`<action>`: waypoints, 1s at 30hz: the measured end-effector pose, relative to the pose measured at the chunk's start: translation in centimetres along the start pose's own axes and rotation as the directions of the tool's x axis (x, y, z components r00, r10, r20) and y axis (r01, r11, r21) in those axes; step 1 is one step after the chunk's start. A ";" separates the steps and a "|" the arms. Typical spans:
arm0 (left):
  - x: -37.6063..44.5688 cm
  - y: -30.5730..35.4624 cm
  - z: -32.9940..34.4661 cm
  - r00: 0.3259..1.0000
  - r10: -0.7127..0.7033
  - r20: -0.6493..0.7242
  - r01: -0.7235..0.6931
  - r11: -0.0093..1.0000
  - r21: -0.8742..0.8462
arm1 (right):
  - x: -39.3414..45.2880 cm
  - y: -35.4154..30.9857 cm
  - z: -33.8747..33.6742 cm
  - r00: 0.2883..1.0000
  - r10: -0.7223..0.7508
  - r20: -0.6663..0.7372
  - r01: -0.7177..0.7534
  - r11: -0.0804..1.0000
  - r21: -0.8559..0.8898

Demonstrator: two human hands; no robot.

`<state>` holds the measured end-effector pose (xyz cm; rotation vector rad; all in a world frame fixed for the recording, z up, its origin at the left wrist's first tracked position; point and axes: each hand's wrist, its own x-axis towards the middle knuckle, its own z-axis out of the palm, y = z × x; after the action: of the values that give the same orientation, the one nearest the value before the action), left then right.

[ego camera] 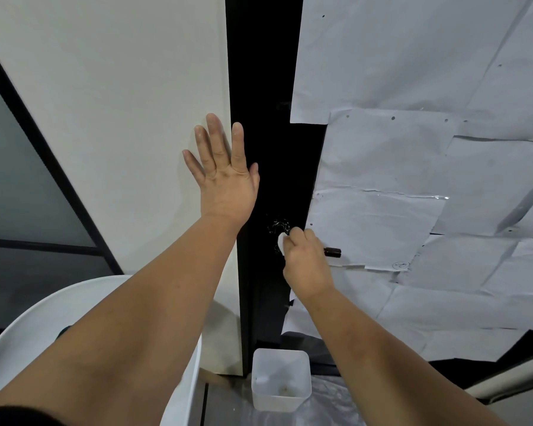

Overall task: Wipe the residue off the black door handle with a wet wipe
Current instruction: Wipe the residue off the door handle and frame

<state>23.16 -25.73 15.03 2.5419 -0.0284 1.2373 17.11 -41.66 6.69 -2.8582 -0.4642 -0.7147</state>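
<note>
right fingers point(296, 238) pinch wet wipe point(280, 242) against door handle point(333, 252); left hand point(225, 176) flat.

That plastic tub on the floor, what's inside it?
The translucent white tub on the floor holds a small white wad at its left side and a pale crumpled bit on the bottom. What these are is unclear; the tub's cloudy front wall hides nothing else obvious.

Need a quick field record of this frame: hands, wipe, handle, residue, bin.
left hand: flat, fingers straight, pressed on the white panel at the door edge
right hand: pinches the wet wipe
wet wipe: white, held against the black door by the handle's base
door handle: black, mostly hidden behind the right hand, tip visible
residue: glossy smear just above the wipe
bin: translucent, on the floor below
</note>
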 end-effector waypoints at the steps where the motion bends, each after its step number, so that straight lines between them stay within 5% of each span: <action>1: 0.0 0.0 0.0 1.000 -0.002 0.003 0.002 1.000 -0.004 | -0.1 0.4 0.1 1.000 -0.009 -0.006 0.009 1.000 -0.004; 8: 0.0 0.0 -0.1 1.000 0.001 0.018 -0.001 1.000 -0.004 | -1.4 3.0 0.1 0.997 0.064 -0.036 -0.064 0.998 0.008; 14: -0.1 -0.1 0.0 1.000 0.005 0.011 -0.005 1.000 -0.001 | -1.4 1.7 0.3 0.993 -0.117 -0.026 0.118 0.990 0.072; 18: 0.1 0.0 0.0 1.000 0.001 0.008 0.000 1.000 -0.019 | -1.0 2.1 0.5 0.999 0.004 -0.049 0.002 0.992 0.128; 24: -0.1 -0.2 0.2 0.999 0.025 -0.023 -0.026 0.999 -0.021 | -5.0 1.8 2.2 0.983 -0.153 0.106 0.138 0.981 0.136; 30: 0.0 -0.2 0.1 1.000 0.012 -0.023 -0.012 1.000 -0.010 | -2.2 1.1 0.9 0.992 -0.018 -0.126 0.040 0.983 0.177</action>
<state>23.28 -25.61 14.90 2.5224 -0.0451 1.2671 16.02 -43.02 4.79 -2.6274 -0.5241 -0.8059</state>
